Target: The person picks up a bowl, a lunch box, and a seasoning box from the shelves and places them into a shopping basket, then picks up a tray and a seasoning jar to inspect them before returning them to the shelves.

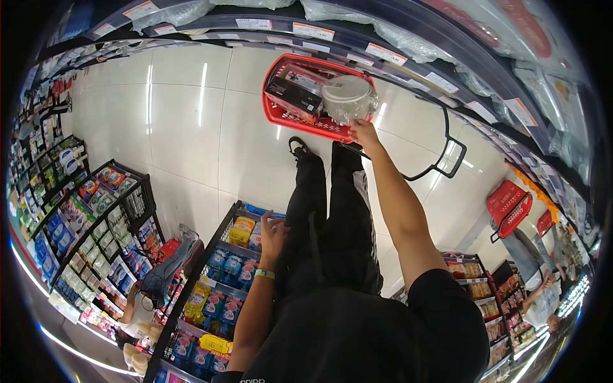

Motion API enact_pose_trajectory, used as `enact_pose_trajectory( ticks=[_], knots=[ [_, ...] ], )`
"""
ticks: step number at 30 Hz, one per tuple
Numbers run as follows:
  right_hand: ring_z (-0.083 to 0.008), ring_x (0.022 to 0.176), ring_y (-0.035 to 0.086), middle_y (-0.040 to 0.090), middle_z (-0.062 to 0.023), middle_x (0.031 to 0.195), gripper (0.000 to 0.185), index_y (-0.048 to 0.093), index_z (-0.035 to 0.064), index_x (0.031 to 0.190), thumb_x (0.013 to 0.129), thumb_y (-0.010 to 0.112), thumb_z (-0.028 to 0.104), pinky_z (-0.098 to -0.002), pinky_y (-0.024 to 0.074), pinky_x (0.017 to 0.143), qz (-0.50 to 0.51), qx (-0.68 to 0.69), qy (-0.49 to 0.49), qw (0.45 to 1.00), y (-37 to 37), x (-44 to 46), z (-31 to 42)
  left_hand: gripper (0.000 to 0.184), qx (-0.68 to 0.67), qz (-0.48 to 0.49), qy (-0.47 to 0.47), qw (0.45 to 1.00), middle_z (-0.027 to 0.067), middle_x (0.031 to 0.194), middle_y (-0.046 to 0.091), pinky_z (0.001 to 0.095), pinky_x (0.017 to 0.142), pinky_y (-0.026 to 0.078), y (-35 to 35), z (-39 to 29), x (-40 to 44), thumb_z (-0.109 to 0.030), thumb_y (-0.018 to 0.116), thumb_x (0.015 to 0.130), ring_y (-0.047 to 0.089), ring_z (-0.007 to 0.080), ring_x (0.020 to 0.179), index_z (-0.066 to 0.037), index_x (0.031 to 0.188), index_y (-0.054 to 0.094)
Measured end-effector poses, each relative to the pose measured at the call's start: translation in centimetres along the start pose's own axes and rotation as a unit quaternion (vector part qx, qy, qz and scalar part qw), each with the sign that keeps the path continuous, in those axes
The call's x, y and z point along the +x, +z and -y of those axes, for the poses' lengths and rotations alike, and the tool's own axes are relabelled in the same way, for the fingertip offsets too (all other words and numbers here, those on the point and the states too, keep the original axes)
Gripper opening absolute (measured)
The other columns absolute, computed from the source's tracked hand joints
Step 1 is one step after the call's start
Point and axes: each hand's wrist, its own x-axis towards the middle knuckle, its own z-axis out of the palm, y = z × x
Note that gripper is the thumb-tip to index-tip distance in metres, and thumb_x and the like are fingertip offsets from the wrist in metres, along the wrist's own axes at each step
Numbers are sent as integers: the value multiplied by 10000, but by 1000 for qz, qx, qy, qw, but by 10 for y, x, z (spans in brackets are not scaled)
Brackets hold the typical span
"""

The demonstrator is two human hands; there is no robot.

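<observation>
- One wrapped container (pixel 347 97), round top upward (long axis unclear), plastic pinched by right hand (pixel 364 132)
- Black box (pixel 294 94) alongside, inside red basket (pixel 271 110)
- Left hand (pixel 272 235), fingers spread

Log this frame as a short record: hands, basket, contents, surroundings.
right_hand: at near edge of wrapped tub; grip unclear
left_hand: fingers spread, holding nothing visible, near yellow packs
basket: red, on tiled floor, black handle swung out to the right
basket_contents: tub, black-and-red box to its left
shelf: price tags along edge, beyond basket
second_basket: red, far right
other_people: at left and right edges
</observation>
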Motion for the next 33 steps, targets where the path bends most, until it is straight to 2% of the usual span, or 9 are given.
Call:
enact_pose_trajectory(
  ticks=[7,11,14,17,18,21,22,26,33],
  knots=[
    [-137,883,639,662,-30,969,243,659,64,1034,996,588,293,-284,534,791,123,-12,-57,991,-2,-94,29,487,-12,17,56,998,153,1140,637,311,716,562,-1,-28,0,-79,547,962,697,223,892,-64,1401,335],
    [-132,895,637,648,-44,948,230,654,8,995,993,601,232,-271,529,805,170,44,-84,981,9,-156,41,456,-20,18,54,998,153,1124,661,327,676,569,-6,-36,2,-80,554,960,697,226,895,-72,1381,375],
    [-151,927,658,665,-44,972,240,669,2,1048,985,616,227,-282,529,857,256,-12,-103,961,15,-200,44,471,-129,47,10,990,169,1154,646,348,690,578,-15,-39,10,-74,557,953,695,260,909,-71,1388,376],
    [-144,941,657,685,-59,993,253,665,-2,1093,980,630,223,-286,520,879,302,-6,-88,949,32,-244,43,446,-166,88,34,982,182,1212,608,381,724,582,-21,-60,-3,-133,546,969,688,279,928,-62,1384,400],
    [-144,948,655,685,-61,1002,262,661,-3,1115,983,628,221,-289,519,883,332,2,-90,939,40,-261,45,439,-233,85,-36,968,175,1264,571,427,789,578,-26,-65,1,-246,516,995,670,292,987,-52,1378,424],
    [-137,969,644,680,-61,992,269,652,-7,1150,997,609,210,-294,520,895,402,51,-58,913,70,-327,61,449,-314,121,-65,939,157,1276,571,464,843,565,-40,-51,17,-336,470,1008,648,302,1049,-67,1366,466],
    [-132,952,636,677,-53,974,248,657,-9,1125,999,604,199,-291,513,885,437,41,-77,895,79,-353,73,472,-354,148,-91,919,150,1216,608,457,880,555,-47,-26,42,-432,459,1018,636,297,1047,-89,1335,523],
    [-122,855,593,657,-40,892,201,683,-19,967,991,590,157,-286,470,812,565,-99,-178,799,107,-402,102,468,-438,207,-84,871,144,1192,615,452,874,556,-75,-51,28,-444,455,1019,638,292,1034,-92,1316,535],
    [-157,884,603,659,-84,926,269,678,-66,1003,880,685,173,-302,467,814,639,-118,-89,755,120,-409,89,465,-500,252,19,828,134,1151,628,442,863,556,-127,-132,-24,-466,448,1021,640,283,1011,-97,1283,557]
  ],
)
